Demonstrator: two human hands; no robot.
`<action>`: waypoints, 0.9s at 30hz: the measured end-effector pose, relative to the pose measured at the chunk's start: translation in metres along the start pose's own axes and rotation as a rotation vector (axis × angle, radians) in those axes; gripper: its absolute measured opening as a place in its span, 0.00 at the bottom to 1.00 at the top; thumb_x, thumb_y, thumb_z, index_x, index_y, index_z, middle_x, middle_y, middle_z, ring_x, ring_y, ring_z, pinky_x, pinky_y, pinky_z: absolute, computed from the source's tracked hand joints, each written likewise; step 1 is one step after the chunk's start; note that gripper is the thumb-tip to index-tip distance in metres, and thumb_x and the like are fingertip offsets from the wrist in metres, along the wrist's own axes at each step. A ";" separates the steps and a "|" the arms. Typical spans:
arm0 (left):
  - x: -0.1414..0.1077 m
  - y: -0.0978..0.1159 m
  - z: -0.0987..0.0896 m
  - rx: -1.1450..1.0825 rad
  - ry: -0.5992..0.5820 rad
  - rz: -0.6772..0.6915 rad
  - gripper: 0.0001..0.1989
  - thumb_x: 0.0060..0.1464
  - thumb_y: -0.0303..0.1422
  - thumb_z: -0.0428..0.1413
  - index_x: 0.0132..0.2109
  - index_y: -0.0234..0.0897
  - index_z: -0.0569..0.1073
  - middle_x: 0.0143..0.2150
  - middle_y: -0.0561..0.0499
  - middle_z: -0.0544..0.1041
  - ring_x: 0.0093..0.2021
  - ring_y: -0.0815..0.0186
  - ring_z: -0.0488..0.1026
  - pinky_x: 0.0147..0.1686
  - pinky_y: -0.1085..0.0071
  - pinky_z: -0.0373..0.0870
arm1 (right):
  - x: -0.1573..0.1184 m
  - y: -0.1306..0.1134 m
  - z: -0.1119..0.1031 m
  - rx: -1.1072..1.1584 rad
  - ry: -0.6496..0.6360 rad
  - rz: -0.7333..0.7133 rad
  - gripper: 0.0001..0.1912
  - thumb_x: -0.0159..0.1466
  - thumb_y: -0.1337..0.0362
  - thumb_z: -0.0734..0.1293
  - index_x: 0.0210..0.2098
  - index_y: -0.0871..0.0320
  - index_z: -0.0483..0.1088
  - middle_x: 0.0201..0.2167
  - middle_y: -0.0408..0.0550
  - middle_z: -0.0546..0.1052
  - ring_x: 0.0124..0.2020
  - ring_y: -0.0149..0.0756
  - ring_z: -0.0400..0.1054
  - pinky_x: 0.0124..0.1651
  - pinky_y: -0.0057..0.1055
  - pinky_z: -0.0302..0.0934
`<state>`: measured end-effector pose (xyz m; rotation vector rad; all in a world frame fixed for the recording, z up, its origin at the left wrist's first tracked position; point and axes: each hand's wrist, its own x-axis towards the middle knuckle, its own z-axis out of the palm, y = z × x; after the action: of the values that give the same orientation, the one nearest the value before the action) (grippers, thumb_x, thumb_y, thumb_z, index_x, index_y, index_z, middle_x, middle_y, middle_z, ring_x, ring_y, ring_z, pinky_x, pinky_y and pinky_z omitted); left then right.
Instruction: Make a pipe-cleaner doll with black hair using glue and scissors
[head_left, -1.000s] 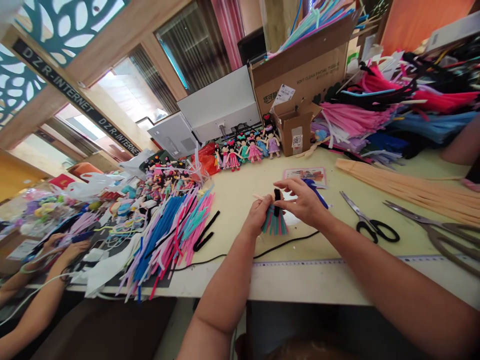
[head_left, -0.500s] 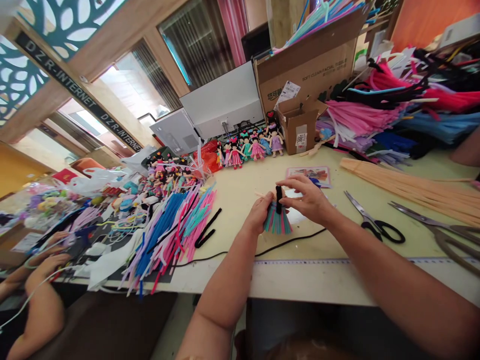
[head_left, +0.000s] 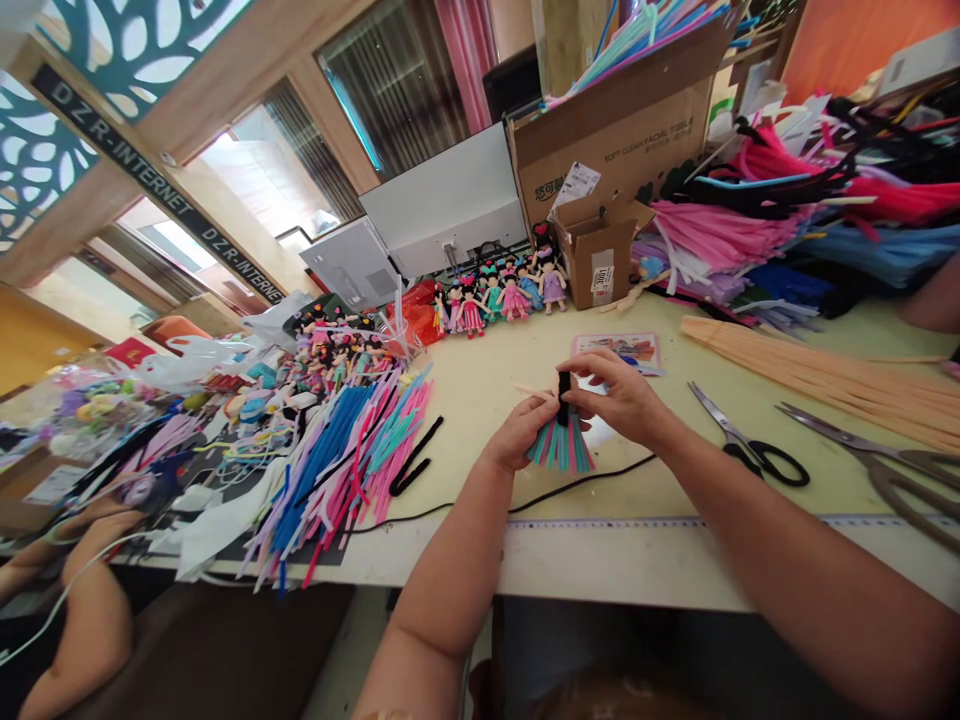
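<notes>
Pale yellow work table [head_left: 480, 400] spans the bench, with a row of dolls [head_left: 515, 295] standing at its back before a cardboard box [head_left: 622, 155].

Change noted: over the last half second you have shifted the fan-shaped bundle [head_left: 561, 450] of teal and pink strips slightly to the right, and its skirt shows a wider spread. Your left hand [head_left: 521, 430] has closed in towards the black strip [head_left: 564, 410], which moved slightly right as well. Assessment: fitting the strip and bundle together appears in progress; whether they are attached cannot be told.

Location: bundle held above the table, between your two hands. Left hand is closed around its narrow upper end; a pale rod juts out leftward from that grip. Right hand [head_left: 619, 400] pinches the strip with thumb and forefinger.

Orientation: the bundle's free ends point towards you and the near table edge, flaring outward; its long axis runs from the grip down to those ends. The strip's long axis stands nearly upright in view, its lower end overlapping the bundle's top. Black-handled scissors [head_left: 739, 432] lie apart, beyond your right hand.
</notes>
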<state>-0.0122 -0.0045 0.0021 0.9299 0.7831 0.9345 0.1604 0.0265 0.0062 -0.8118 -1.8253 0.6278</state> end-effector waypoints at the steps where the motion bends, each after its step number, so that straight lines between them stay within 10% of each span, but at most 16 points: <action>1: 0.000 0.000 -0.001 0.003 -0.015 -0.005 0.24 0.45 0.44 0.65 0.44 0.30 0.74 0.39 0.39 0.80 0.43 0.51 0.78 0.46 0.55 0.73 | 0.000 0.000 0.000 0.003 -0.001 0.002 0.13 0.59 0.63 0.68 0.45 0.51 0.72 0.43 0.48 0.72 0.43 0.39 0.68 0.41 0.37 0.66; 16: 0.004 -0.005 0.001 -0.021 0.014 0.028 0.26 0.40 0.38 0.68 0.45 0.31 0.73 0.37 0.43 0.80 0.39 0.54 0.79 0.44 0.58 0.74 | -0.001 0.000 0.005 0.007 0.016 0.007 0.15 0.58 0.64 0.68 0.46 0.50 0.72 0.41 0.48 0.71 0.41 0.39 0.67 0.39 0.36 0.67; 27: 0.005 0.002 -0.002 -0.099 0.070 0.031 0.24 0.57 0.46 0.53 0.48 0.30 0.75 0.40 0.39 0.80 0.39 0.55 0.78 0.45 0.59 0.71 | 0.003 -0.009 -0.007 -0.030 0.209 0.064 0.11 0.63 0.59 0.63 0.42 0.54 0.74 0.41 0.51 0.75 0.39 0.38 0.70 0.40 0.37 0.67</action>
<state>-0.0125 0.0015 0.0024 0.8282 0.7767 1.0286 0.1644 0.0235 0.0168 -0.9243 -1.6274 0.5361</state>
